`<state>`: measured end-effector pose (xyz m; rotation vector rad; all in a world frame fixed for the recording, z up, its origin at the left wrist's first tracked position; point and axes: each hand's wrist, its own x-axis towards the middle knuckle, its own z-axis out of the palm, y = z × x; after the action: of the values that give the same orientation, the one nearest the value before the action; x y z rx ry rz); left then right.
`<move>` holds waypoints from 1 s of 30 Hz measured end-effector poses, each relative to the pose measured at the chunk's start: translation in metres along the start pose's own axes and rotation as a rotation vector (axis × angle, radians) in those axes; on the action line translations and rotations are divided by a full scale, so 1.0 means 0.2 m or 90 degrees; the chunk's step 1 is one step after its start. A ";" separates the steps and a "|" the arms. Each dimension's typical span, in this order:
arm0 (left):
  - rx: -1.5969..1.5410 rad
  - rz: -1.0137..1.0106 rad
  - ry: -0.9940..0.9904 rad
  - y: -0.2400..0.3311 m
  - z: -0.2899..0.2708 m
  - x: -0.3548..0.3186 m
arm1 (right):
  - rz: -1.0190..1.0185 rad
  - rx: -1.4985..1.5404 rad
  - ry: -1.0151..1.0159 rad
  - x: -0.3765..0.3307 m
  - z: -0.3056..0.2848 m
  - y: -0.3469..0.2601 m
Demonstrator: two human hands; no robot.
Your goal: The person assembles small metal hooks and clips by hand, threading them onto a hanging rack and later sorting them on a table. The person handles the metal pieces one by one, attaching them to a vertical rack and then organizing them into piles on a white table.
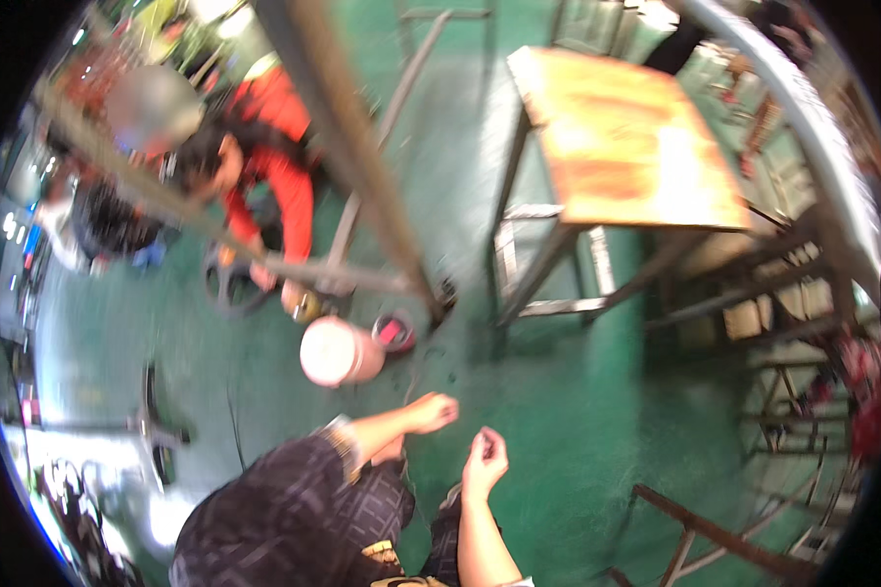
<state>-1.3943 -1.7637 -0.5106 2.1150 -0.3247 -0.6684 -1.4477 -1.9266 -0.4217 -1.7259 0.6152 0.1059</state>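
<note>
Both my hands are in front of my knees, above the green floor (558,411). My left hand (433,413) comes in from the left with its fingers curled closed. Across a small gap, my right hand (486,462) points upward, its fingers bent together. Blur hides what either hand holds, if anything. Nearest to my left hand stands a pale pinkish bucket (338,352). Touching or close beside the bucket is a small dark tub (394,332) with something pinkish red in it.
A person in red sleeves (289,215) bends over a dark wheel-shaped object (233,284) beyond a metal frame (362,157). A wooden-topped table (636,137) stands ahead right. Metal frames (705,538) lie at lower right; a dark stand base (157,430) is at left.
</note>
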 end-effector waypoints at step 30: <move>-0.373 -0.173 0.211 2.80 -1.57 1.25 | -0.268 -0.368 0.363 2.04 -1.93 -2.81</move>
<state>-1.0031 -1.9971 0.0066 1.6688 0.3157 -0.4760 -0.9431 -2.3581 0.0137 -2.4384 0.6499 -0.5753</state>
